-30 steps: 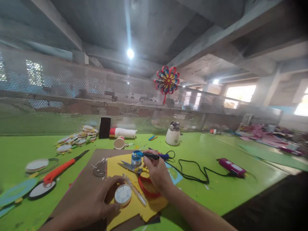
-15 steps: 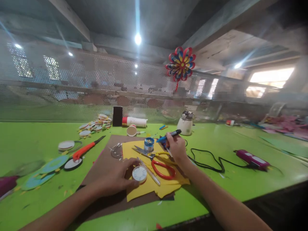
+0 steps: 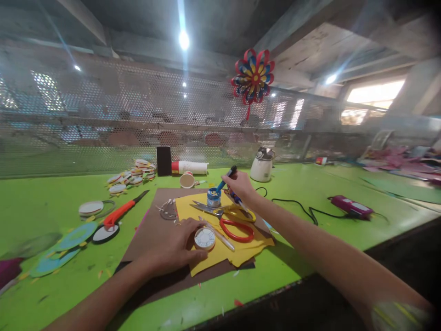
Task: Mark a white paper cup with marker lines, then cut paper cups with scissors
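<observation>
My right hand grips a blue marker-like pen with a black upper end. The pen slants down to the mouth of a small blue-rimmed jar. Curled around the left side of a small round white disc with a pale blue pattern is my left hand, thumb below and fingers above. Scissors with one red and one yellow handle loop lie just right of the disc, and a clear pen rests beside it. Yellow sheets and a brown board lie underneath.
An orange-handled knife and blue-green discs lie on the left. Several small round pieces, a dark upright block, a paper cup and a white jug stand behind. A purple corded device lies right.
My right hand has brought the pen left and tilted it steeper, so its lower end now meets the jar's mouth. My left hand stays at the disc. The camera view has shifted slightly.
</observation>
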Demonstrator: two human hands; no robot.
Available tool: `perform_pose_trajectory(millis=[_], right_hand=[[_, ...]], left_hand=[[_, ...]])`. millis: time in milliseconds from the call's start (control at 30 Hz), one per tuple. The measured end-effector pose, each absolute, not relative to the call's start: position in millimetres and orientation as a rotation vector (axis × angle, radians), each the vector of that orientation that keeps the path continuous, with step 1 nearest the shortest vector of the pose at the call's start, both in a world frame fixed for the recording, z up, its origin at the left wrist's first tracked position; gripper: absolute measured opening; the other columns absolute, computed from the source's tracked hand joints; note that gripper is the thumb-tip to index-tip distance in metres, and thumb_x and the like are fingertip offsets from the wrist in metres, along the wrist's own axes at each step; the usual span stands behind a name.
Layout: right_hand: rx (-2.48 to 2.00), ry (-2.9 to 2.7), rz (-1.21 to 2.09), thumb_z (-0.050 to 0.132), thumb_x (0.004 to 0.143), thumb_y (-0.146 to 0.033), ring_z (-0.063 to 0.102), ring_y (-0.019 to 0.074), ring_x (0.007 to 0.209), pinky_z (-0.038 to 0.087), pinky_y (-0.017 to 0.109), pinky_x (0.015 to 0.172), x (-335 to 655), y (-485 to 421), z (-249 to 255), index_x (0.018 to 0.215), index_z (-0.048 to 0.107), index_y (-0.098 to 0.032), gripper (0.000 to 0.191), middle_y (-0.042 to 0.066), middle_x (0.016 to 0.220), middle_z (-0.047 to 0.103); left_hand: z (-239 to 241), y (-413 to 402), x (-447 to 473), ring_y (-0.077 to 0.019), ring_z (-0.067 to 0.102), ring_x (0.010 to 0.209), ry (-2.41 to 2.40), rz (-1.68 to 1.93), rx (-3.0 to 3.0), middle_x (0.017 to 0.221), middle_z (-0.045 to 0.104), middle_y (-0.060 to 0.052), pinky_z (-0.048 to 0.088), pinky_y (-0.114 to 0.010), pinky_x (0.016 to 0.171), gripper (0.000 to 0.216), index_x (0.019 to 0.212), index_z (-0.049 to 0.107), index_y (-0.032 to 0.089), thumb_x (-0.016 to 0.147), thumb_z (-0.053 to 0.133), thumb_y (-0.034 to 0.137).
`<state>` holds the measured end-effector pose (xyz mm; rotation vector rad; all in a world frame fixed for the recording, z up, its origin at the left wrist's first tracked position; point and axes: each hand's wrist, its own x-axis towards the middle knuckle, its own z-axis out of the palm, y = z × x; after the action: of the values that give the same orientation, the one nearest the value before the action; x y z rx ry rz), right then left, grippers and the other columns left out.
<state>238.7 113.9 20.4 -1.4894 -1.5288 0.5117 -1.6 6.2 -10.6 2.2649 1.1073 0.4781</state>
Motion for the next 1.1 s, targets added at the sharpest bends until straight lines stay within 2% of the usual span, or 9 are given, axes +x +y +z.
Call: perform_pose_trajectory(millis=[167,433,733,800,867,1000,1100], right_hand=[[-1.658,-1.752,0.504,0.063,0.095,-0.035,0.066,0.0244,0.102,0.057,0.043,0.085,228,131,27,0.121,0.062,-0.016,0.032,0.007,0.122,0.064],[-1.798,-1.933,0.396,0.064,0.094,-0.036,0.065,0.0270,0.104,0.057,0.043,0.086,230,135,35,0.121,0.063,-0.015,0.034,0.006,0.123,0.064],[-1.667,-1.906,0.302,0.064,0.094,-0.035,0.066,0.0250,0.102,0.057,0.042,0.085,230,121,45,0.118,0.064,-0.015,0.031,0.006,0.120,0.065],[-1.594,-1.832,0.285,0.064,0.094,-0.035,0.067,0.0226,0.096,0.057,0.040,0.082,236,116,49,0.112,0.065,-0.014,0.027,0.005,0.113,0.067],[-1.509,-1.742,0.285,0.066,0.093,-0.034,0.067,0.0176,0.083,0.057,0.034,0.073,242,110,52,0.098,0.067,-0.013,0.022,0.002,0.097,0.069],[-1.299,-1.543,0.373,0.073,0.082,-0.040,0.053,0.0101,0.053,0.045,0.025,0.052,251,98,48,0.067,0.061,-0.015,0.031,-0.003,0.061,0.059],[-1.150,-1.413,0.542,0.069,0.078,-0.049,0.044,0.0092,0.044,0.039,0.026,0.044,252,85,41,0.066,0.057,-0.019,0.034,-0.005,0.053,0.052]], left_hand=[[-9,6,-1,-0.0287,0.058,0.110,1.081,0.488,2.279,0.120,0.064,-0.009,0.046,-0.043,0.098,0.041,0.118,0.060,0.019,0.081,0.063,0.038],[-14,13,-1,-0.0276,0.057,0.105,1.053,0.495,2.323,0.116,0.064,-0.009,0.046,-0.041,0.093,0.041,0.115,0.061,0.019,0.083,0.064,0.044],[-8,9,0,-0.0264,0.057,0.103,1.084,0.458,2.305,0.115,0.064,-0.009,0.046,-0.039,0.092,0.040,0.113,0.061,0.017,0.084,0.061,0.045],[-8,9,0,-0.0266,0.057,0.103,1.080,0.455,2.306,0.116,0.063,-0.010,0.046,-0.040,0.092,0.041,0.114,0.060,0.017,0.085,0.060,0.046],[-10,11,-1,-0.0267,0.057,0.104,1.062,0.457,2.318,0.116,0.063,-0.010,0.046,-0.040,0.093,0.042,0.115,0.060,0.018,0.085,0.060,0.047],[-17,15,-3,-0.0293,0.055,0.115,1.063,0.471,2.318,0.127,0.061,-0.011,0.043,-0.044,0.102,0.054,0.127,0.055,0.020,0.081,0.064,0.046],[-18,16,-4,-0.0313,0.051,0.123,1.091,0.465,2.276,0.136,0.057,-0.012,0.038,-0.047,0.109,0.060,0.132,0.052,0.020,0.081,0.064,0.048]])
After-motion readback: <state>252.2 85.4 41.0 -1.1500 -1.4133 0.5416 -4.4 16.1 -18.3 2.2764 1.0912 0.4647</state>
